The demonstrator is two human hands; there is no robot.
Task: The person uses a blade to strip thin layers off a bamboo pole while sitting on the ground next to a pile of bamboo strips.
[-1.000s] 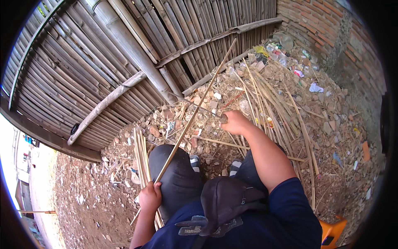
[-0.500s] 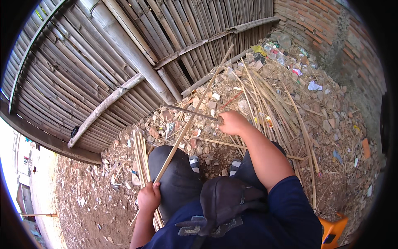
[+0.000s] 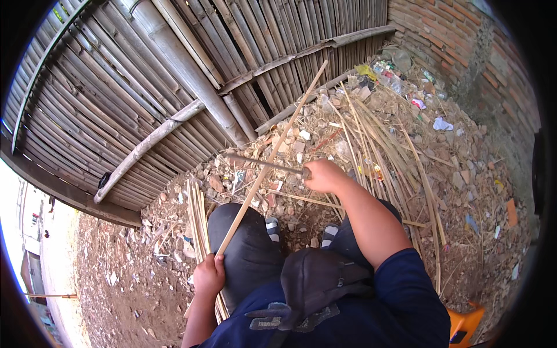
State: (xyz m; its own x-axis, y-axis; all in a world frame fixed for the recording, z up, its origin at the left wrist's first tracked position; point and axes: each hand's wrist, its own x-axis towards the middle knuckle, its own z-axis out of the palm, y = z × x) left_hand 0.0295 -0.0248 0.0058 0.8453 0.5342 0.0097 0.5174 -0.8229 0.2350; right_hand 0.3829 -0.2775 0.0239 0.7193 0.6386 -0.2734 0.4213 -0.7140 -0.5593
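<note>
My left hand (image 3: 209, 275), beside my left knee, is closed round the lower end of a long bamboo strip (image 3: 246, 204). The strip slants up and away to the right, toward the foot of the bamboo wall. In front of my knees, my right hand (image 3: 322, 175) grips the handle of a long, thin-bladed knife (image 3: 262, 163). Its dark blade points left and crosses the strip near mid-length; whether the edge touches it I cannot tell. Under and beside my left hand lies a bundle of bamboo strips (image 3: 197, 219), partly hidden by my forearm.
More bamboo strips (image 3: 380, 148) lie spread on the ground to the right. A bamboo wall (image 3: 145, 93) rises ahead and left, a brick wall (image 3: 441, 35) at far right. Stones and litter cover the dirt. Part of an orange plastic seat (image 3: 466, 325) shows at lower right.
My right hand and the knife have shifted very slightly down and to the left. The strip and my left hand stay nearly in place, while the whole view has moved a little.
</note>
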